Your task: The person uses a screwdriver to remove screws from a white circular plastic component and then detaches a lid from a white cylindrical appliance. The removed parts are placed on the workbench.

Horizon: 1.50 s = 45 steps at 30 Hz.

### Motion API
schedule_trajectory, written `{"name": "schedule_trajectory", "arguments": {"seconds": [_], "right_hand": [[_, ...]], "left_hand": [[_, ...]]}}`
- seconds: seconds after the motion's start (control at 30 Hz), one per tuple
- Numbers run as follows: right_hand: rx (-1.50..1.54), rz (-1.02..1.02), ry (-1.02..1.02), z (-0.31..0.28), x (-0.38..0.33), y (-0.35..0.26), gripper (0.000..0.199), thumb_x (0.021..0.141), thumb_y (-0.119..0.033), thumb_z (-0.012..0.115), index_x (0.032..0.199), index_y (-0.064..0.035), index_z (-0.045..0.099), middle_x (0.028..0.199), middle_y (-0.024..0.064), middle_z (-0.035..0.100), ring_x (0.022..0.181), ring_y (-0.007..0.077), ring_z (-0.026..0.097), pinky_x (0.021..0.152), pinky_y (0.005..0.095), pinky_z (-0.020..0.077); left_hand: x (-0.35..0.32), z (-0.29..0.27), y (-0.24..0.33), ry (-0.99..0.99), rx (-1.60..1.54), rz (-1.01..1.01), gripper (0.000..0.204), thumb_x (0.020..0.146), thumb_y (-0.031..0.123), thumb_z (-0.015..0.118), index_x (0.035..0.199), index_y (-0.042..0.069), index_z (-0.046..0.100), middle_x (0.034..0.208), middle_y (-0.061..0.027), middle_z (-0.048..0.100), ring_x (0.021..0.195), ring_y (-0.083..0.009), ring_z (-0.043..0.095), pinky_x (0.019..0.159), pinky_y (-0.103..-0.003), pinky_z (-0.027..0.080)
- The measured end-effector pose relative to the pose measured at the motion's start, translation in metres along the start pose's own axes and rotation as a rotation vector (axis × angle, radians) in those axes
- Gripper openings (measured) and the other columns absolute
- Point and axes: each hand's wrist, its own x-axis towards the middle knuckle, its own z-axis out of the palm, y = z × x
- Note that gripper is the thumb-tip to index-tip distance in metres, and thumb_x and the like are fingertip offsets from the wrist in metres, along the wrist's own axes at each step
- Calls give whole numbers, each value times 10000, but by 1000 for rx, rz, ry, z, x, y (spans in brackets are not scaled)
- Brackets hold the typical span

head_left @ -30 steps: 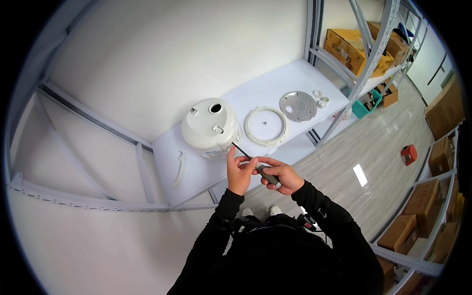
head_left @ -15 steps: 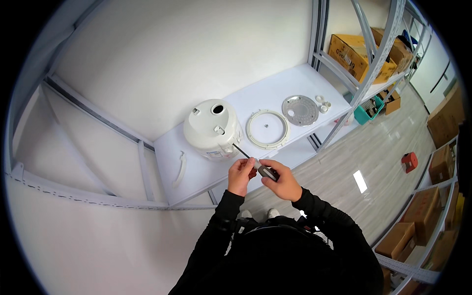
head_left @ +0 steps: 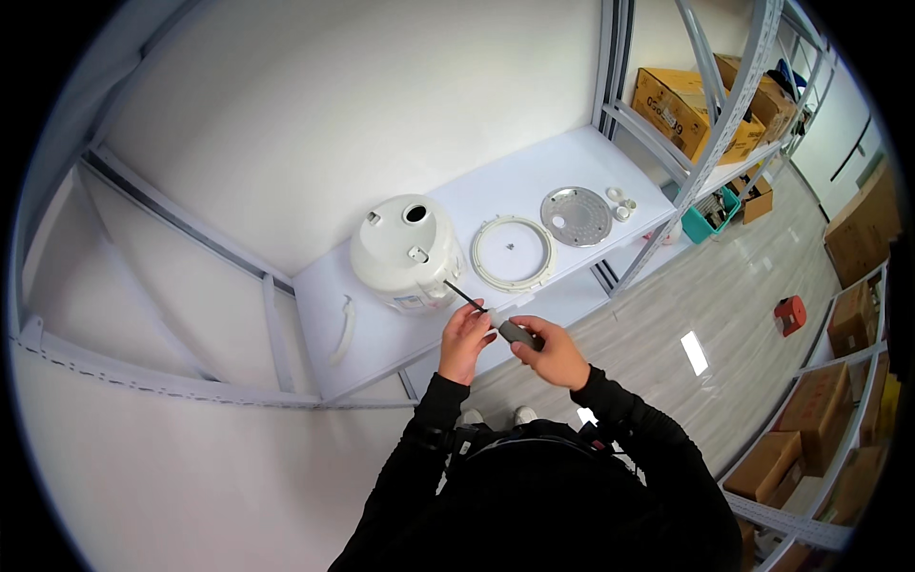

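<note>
The person holds a slim screwdriver with a dark grey handle and a thin black shaft (head_left: 491, 316) in both hands, just in front of the white shelf board (head_left: 534, 181). The right hand (head_left: 548, 353) has its fingers wrapped shut around the handle, while the left hand (head_left: 467, 336) pinches the shaft near its middle with thumb and fingertips. The tool's long axis runs from the handle at lower right up and to the left, and its tip points at the lower side of the white, rounded plastic cooker body with a round hole on top (head_left: 405, 253), ending just beside it; whether it touches cannot be told. The left hand is the nearer one to that body. To the right on the shelf lie a white ring-shaped plastic rim (head_left: 515, 253), a round grey perforated metal plate (head_left: 576, 215) and some small white caps (head_left: 620, 203); a curved white handle piece (head_left: 343, 329) lies to the left.
</note>
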Motion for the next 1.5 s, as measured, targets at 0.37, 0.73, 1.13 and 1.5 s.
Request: {"name": "schedule_trajectory", "arguments": {"seconds": [0.37,0.73,1.13,1.5], "right_hand": [[602,412,-65,-8,2,-6,399,1033,-211,626,1383,-49,522,987,81,675,657,132,626,546,254,475],[-431,-608,187,13,-2,-12,349,1008,-170,657,1318,-31,574,957,61,618,682,161,620,597,286,485],[-548,-557,191,18,-7,-6,372,1032,-208,624,1371,-68,558,985,75,664,702,141,616,592,262,474],[480,352,-206,1,-5,-12,492,1059,-261,592,1494,-80,452,946,126,703,651,154,645,594,264,512]], "left_hand": [[-5,9,0,-97,-174,-37,388,1048,140,607,1390,-20,520,1125,-89,673,1131,-209,661,979,-357,535],[2,0,-12,-58,-15,-30,433,1014,140,672,1377,-44,522,1103,-78,658,965,-159,666,902,-368,576],[-2,7,-10,29,292,125,405,1013,282,696,1256,-32,620,966,-28,662,825,-90,618,721,-281,516],[-10,17,-6,26,40,66,401,1028,266,679,1254,-63,635,953,-40,679,893,-108,642,799,-269,564]]}}
